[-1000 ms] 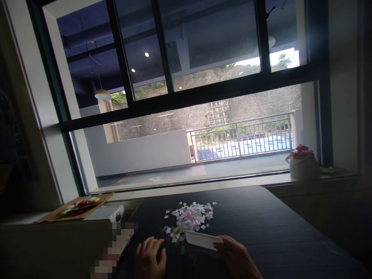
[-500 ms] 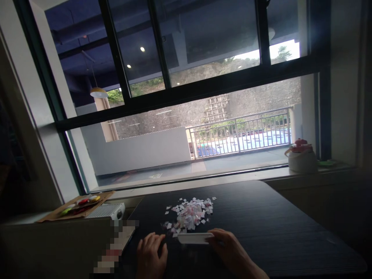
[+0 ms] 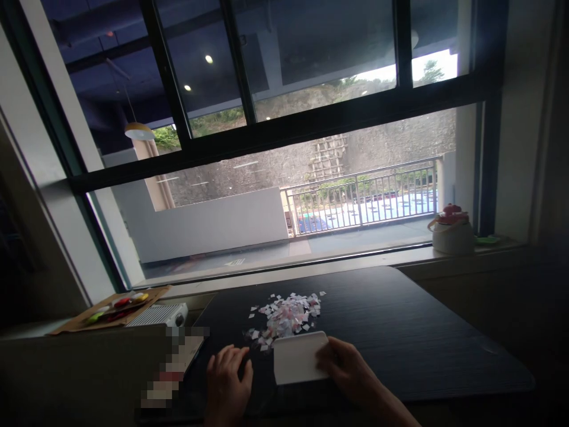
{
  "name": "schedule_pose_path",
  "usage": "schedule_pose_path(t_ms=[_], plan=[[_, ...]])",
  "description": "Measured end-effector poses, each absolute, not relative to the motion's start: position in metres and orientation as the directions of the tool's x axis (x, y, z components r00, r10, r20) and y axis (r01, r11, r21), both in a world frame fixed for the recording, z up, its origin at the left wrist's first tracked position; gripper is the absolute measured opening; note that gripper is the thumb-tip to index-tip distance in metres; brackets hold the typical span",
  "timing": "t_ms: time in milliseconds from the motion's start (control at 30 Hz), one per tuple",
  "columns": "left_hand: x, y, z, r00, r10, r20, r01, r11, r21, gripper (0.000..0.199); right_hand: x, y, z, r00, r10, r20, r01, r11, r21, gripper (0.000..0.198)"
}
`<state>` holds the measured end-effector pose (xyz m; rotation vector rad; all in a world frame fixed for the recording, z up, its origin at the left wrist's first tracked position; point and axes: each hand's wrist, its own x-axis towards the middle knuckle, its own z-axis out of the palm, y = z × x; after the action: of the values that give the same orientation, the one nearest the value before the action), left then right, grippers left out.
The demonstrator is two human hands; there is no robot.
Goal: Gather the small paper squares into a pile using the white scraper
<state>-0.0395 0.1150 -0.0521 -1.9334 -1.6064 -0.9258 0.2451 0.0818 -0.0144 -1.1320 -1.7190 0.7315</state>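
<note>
A loose heap of small white and pale pink paper pieces [image 3: 290, 314] lies on the dark table [image 3: 400, 338], with a few scattered around its edge. My right hand [image 3: 344, 362] grips a flat white rectangular piece with rounded corners [image 3: 299, 359] by its right side. Its broad face is turned toward me, and its top edge is close to the near side of the heap. I cannot tell exactly what this piece is. To its left, my left hand [image 3: 229, 376] is near the table with fingers loosely bent, thumb apart, holding nothing.
A white jug with a red lid [image 3: 452, 231] stands on the windowsill at right. On the left are a white slatted box [image 3: 160, 315] and brown paper [image 3: 73, 320] carrying colourful items. A large window [image 3: 284, 133] rises behind the table.
The white rectangular piece has tipped from nearly edge-on to showing its broad face. My left hand keeps about the same place beside it. The whole view has shifted slightly.
</note>
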Motion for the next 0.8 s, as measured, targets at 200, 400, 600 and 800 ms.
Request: schedule_pose_path(t_ms=[200,400,600,800], plan=[[-0.037,0.11,-0.044,0.08,0.681,0.728,0.969,-0.223,0.102,0.027,0.253,0.083,-0.021,0.061,0.939,0.338,0.452,0.276,-0.848,0.016],[-0.032,0.104,-0.038,0.057,0.714,0.698,0.966,-0.217,0.142,0.027,0.26,0.058,-0.028,0.214,0.932,0.294,0.491,0.157,-0.857,0.016],[-0.029,0.101,-0.037,0.047,0.731,0.681,0.963,-0.213,0.163,0.025,0.257,0.042,-0.031,0.082,0.967,0.242,0.494,0.171,-0.853,0.012],[-0.027,0.1,-0.036,0.039,0.733,0.679,0.959,-0.218,0.18,0.025,0.265,0.06,-0.031,-0.044,0.976,0.215,0.37,0.216,-0.904,0.012]])
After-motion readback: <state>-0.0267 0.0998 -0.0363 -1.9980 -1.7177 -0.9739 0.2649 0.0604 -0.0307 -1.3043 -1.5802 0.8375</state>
